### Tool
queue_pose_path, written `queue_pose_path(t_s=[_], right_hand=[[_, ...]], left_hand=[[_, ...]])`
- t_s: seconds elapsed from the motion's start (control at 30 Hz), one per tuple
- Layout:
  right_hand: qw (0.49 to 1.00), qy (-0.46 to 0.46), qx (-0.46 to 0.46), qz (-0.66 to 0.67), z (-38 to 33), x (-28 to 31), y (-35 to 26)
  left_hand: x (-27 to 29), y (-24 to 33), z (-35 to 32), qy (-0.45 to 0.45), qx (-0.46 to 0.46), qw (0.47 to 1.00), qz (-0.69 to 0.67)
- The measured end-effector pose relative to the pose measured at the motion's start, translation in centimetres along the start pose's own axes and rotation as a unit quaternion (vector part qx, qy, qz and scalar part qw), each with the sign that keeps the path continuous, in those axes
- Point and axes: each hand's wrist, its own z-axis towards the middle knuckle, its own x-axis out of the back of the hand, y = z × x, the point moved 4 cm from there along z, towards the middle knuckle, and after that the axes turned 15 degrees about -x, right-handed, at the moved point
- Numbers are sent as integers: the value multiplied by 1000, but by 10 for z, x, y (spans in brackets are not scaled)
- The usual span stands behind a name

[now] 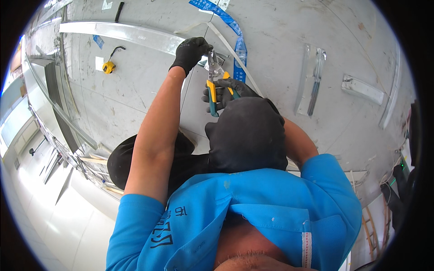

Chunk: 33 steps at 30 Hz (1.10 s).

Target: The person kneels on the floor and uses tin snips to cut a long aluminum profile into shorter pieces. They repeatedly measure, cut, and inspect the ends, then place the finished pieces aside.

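My left hand (191,53), in a black glove, is closed round the near end of a long silvery metal channel (122,32) that stretches away to the left along the floor. In my right hand (233,88), also gloved, is a pair of tin snips (211,90) with yellow and green handles. The handles stand apart, and the metal jaws are right by my left hand at the channel's end. Crumpled shiny metal shows around the jaws; whether they bite into it I cannot tell. My dark-clad knee (248,135) is just below the right hand and hides its wrist.
A yellow tape measure (108,67) lies on the grey floor at the left. Blue printed tape (231,25) trails behind the snips. Cut metal channel pieces (310,81) and a shorter one (363,89) lie to the right. Long metal profiles (61,106) line the left side.
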Motion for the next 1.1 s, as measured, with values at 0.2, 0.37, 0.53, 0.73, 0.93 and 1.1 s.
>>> queue_pose_path(t_s=[0.2, 0.37, 0.53, 0.73, 0.93, 1.1], right_hand=[[999, -4, -42, -13, -15, -8, -17], [999, -9, -30, -34, -11, -6, -17], [999, 22, -15, -36, -14, -14, -16], [999, 20, -14, -27, -21, -22, -18], [999, -27, -20, -17, -12, -12, -17], [999, 33, 3, -24, -17, -21, -17]], left_hand=[[-1, 0, 4, -4, -8, 1000, -3], [-10, -18, 6, 7, -4, 989, -149], [-9, -18, 4, -10, 12, 981, -193], [-15, -28, 2, 3, 12, 953, -303], [-19, -32, 4, 3, 8, 942, -336], [-22, -36, 4, 17, 11, 941, -337]])
